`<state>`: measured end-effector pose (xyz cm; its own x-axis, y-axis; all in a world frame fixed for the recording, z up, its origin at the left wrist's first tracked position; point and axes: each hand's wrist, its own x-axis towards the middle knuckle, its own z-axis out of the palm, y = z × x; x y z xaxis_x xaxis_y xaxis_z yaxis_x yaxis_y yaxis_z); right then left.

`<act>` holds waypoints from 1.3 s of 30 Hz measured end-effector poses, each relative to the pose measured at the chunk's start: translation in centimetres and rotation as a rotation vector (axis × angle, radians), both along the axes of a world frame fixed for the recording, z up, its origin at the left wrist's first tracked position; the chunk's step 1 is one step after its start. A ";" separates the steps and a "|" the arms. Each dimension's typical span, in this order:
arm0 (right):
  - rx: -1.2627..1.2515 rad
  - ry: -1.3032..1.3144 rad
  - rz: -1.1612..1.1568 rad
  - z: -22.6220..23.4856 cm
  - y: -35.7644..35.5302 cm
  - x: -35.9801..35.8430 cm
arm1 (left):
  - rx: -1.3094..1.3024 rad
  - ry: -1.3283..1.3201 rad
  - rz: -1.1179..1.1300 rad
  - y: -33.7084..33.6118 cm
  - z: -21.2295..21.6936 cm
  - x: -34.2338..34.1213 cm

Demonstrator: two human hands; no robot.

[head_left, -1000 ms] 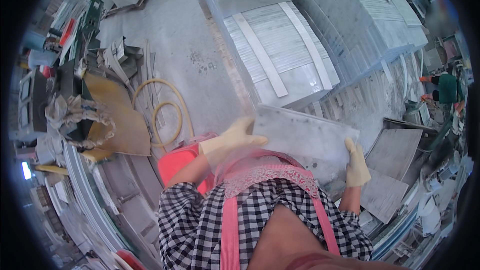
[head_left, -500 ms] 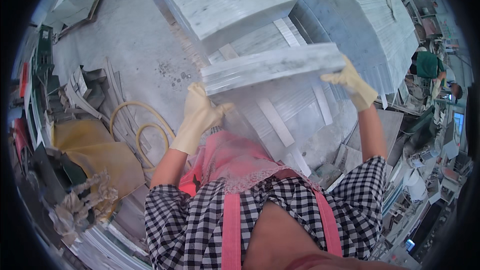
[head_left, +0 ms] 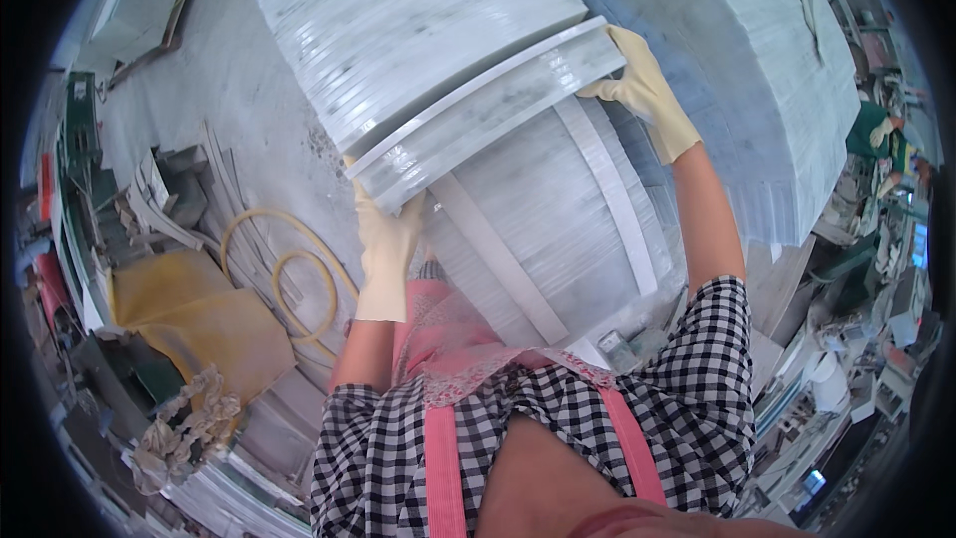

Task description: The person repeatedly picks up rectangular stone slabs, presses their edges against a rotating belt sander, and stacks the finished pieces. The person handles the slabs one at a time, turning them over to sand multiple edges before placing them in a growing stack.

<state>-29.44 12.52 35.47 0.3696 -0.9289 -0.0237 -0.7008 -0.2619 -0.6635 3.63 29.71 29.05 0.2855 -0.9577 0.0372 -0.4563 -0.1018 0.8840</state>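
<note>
Dusty stone yard, our gloved left hand (head_left: 386, 244) and right hand (head_left: 642, 90) tight around a slab (head_left: 488, 118), our fingertips hidden behind it.

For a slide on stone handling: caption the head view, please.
Gloved left hand and right hand hold a grey-white stone slab by its ends against stacked slabs.

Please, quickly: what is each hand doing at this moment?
Left hand: closed on the near end of the grey stone slab, gripping from below.
Right hand: closed on the slab's far end.
</note>
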 end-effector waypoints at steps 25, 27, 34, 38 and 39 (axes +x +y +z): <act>0.266 -0.358 -0.467 1.1 1.4 2.0 | 0.359 0.649 0.209 -1.6 3.0 0.0; 0.288 -0.400 -0.571 1.1 1.9 1.8 | 0.287 0.592 0.212 -1.5 2.3 -0.1; 0.372 -0.756 -0.386 -2.8 4.5 1.1 | 0.119 1.106 -0.074 1.6 -0.5 3.9; 0.385 -0.842 -0.537 -4.3 5.4 2.4 | -0.036 0.742 -0.120 2.5 -1.4 2.1; 0.389 -0.836 -0.490 -3.9 5.4 2.6 | -0.015 0.613 -0.075 2.5 -1.2 1.2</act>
